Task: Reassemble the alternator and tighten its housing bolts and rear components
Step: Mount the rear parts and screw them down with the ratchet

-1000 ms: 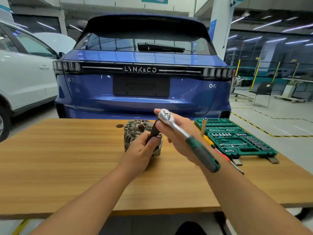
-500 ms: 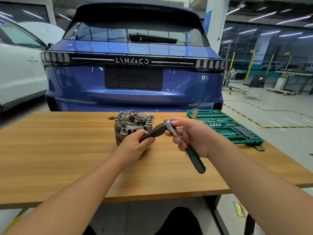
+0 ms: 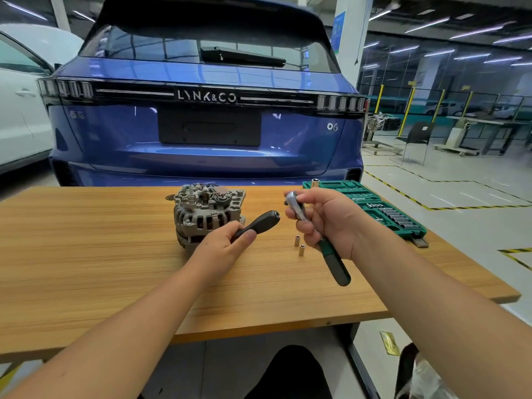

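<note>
- On the wooden workbench, head view: the alternator stands upright, rear components exposed and uncovered; tightening seems unfinished.
- Left hand grips a black driver handle, just in front of the alternator.
- Right hand holds a ratchet wrench beside it, apart.
- Two small sockets stand between the hands.

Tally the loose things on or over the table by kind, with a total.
Alternator: 1
Ratchet wrench: 1
Black driver handle: 1
Small loose sockets: 2
Green socket case: 1
Total: 6
</note>
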`<state>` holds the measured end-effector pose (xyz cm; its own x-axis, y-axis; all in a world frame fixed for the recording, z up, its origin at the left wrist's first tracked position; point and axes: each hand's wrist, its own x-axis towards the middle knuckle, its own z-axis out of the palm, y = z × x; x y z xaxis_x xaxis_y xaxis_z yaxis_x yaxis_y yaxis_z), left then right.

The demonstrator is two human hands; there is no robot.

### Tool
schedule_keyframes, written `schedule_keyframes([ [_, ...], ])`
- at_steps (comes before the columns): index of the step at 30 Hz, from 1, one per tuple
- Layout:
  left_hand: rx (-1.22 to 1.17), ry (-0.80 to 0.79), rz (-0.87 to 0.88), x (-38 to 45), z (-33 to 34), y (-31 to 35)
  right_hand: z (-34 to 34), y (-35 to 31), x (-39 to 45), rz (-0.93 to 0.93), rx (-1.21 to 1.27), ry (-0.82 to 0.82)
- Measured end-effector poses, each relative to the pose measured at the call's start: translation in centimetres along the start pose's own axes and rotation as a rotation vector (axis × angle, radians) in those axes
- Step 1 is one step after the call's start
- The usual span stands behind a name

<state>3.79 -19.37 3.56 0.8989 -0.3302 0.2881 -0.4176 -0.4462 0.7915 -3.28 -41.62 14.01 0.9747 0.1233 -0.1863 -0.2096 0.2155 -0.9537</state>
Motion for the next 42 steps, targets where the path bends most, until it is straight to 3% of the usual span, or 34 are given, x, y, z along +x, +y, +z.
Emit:
schedule_keyframes([
  [4,-0.060,-0.003,-0.035,0.1,2.2,0.0,-1.9,-0.5,1.0,-0.049,-0.090,0.174],
  [8,-0.168,0.041,-0.105,0.6,5.1,0.9,-4.7,0.9,3.3,-0.032,-0.384,0.452],
  [12,-0.183,0.073,-0.165,1.0,7.1,0.7,-8.2,3.8,5.9,0.009,-0.751,0.610],
  [21,-0.137,0.083,-0.163,1.6,8.6,-0.8,-10.7,8.1,10.0,0.092,-1.520,0.526],
  [26,-0.111,0.072,-0.175,1.9,8.6,-1.0,-11.4,8.4,11.8,0.176,-1.671,0.473],
  [29,-0.113,0.053,-0.174,1.9,8.6,-1.0,-11.7,8.7,12.2,0.135,-1.713,0.497],
  [34,-0.099,0.027,-0.157,1.8,8.5,-0.9,-12.2,9.0,12.3,0.077,-1.707,0.526],
  [36,-0.106,0.028,-0.157,1.8,8.5,-0.9,-11.6,8.5,11.8,-0.071,-1.550,0.621],
  [39,-0.107,0.037,-0.164,1.7,8.5,-0.6,-8.8,7.4,10.1,-0.362,-0.821,0.721],
  [41,-0.106,0.043,-0.168,1.5,8.5,-0.3,-6.0,7.3,9.0,-0.380,-0.365,0.698],
  [42,-0.103,0.051,-0.170,1.5,8.5,-0.2,-4.7,7.5,8.6,-0.358,-0.251,0.672],
])
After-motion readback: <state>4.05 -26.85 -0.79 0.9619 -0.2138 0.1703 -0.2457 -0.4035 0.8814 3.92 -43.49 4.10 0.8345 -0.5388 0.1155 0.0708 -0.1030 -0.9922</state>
